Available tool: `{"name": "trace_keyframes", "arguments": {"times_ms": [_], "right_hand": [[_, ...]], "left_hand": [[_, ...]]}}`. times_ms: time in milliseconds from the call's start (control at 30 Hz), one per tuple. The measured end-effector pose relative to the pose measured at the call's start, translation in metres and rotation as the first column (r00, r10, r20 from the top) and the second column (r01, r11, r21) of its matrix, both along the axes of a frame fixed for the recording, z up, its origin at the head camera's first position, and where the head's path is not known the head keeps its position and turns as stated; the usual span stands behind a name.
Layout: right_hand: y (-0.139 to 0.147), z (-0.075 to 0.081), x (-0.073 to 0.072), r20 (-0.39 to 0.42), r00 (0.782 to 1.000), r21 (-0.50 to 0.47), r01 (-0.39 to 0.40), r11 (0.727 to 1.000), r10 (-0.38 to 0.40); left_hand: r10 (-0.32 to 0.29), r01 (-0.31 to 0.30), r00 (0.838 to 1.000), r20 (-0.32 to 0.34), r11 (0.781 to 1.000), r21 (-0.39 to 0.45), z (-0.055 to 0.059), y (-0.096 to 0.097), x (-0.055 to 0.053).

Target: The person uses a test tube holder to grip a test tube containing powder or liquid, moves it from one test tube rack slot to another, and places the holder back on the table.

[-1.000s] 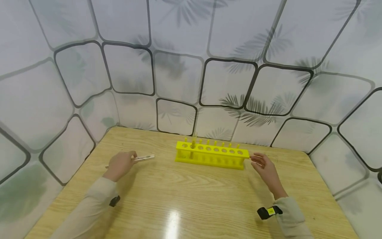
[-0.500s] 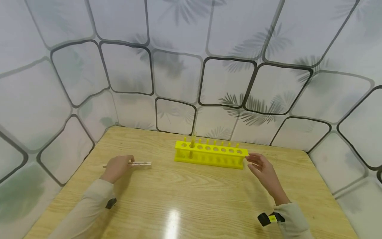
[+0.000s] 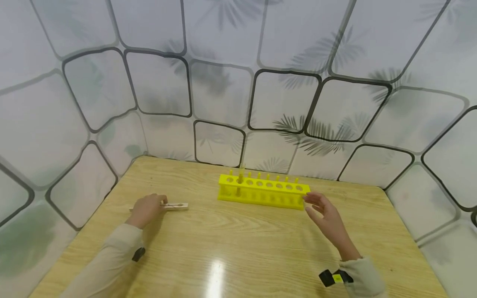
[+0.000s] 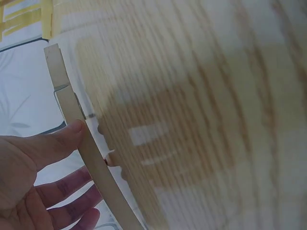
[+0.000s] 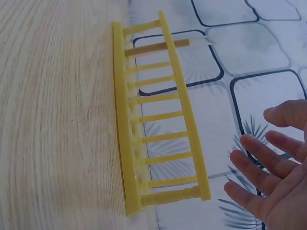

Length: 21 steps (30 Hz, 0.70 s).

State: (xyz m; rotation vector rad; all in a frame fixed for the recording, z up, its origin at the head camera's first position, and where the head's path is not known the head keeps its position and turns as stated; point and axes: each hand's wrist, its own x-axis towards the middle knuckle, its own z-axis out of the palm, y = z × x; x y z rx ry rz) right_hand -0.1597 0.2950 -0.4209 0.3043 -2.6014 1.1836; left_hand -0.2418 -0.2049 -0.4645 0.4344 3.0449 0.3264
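My left hand (image 3: 147,209) pinches a wooden test tube clamp (image 3: 177,206) low over the left side of the table. In the left wrist view the thumb presses on the near face of the clamp (image 4: 93,160), with the other fingers behind it. A yellow test tube rack (image 3: 261,202) stands toward the back, and a single test tube (image 3: 240,179) with brownish liquid is upright near its left end. Beside the rack's right end is my right hand (image 3: 328,219), fingers spread and slightly bent, holding nothing; the right wrist view shows its palm (image 5: 283,201).
The pale wooden table (image 3: 223,240) ends at a patterned curtain or wall covering (image 3: 220,95) behind and on both sides. A row of yellow pegs (image 3: 277,179) rises along the rack's back. Bright light reflects off the table's front.
My left hand has come slightly toward me and the clamp has turned to lie more level across the view. My right hand has shifted a little left and nearer, beside the rack's end.
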Motion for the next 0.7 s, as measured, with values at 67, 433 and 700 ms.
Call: {"name": "trace_keyframes", "arguments": {"times_ms": [67,433,700], "right_hand": [[-0.003,-0.001,0.0,-0.03,0.999,0.041,0.015,0.999,-0.014],[-0.02,-0.007,0.003,-0.118,0.993,0.231,0.039,0.972,-0.012],[-0.032,-0.016,0.006,-0.102,0.995,0.267,0.045,0.963,-0.018]], "left_hand": [[0.002,-0.002,1.0,-0.012,1.0,0.0,-0.001,0.0,0.0],[0.011,-0.009,0.997,-0.078,1.0,0.026,-0.001,0.006,0.005],[-0.007,0.012,0.988,-0.154,1.0,0.027,-0.007,0.011,0.013]]}}
